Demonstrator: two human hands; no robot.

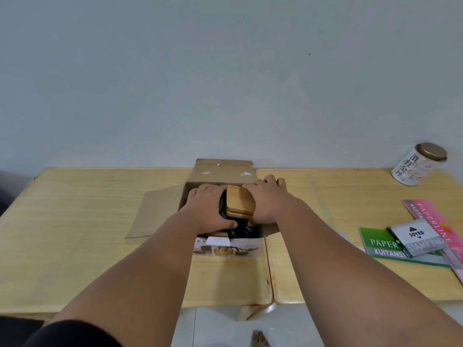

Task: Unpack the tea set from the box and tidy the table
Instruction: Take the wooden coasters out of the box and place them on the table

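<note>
An open cardboard box [223, 175] stands in the middle of the wooden table [87, 221], its flaps spread. Inside it, a stack of wooden saucers [239, 202] stands on edge beside dark tea ware [240, 231]. My left hand [210, 209] grips the left side of the stack and the dark pieces. My right hand [268, 201] clasps the right side of the wooden stack, fingers over the box's far right rim. The lower contents of the box are hidden.
A white tin with a gold lid [418, 165] stands at the far right. Near the right edge lie a green receipt book [385, 246], a grey stamp pad box [418, 236] and a pink receipt book [436, 226]. A bare foot [260, 339] shows below the table.
</note>
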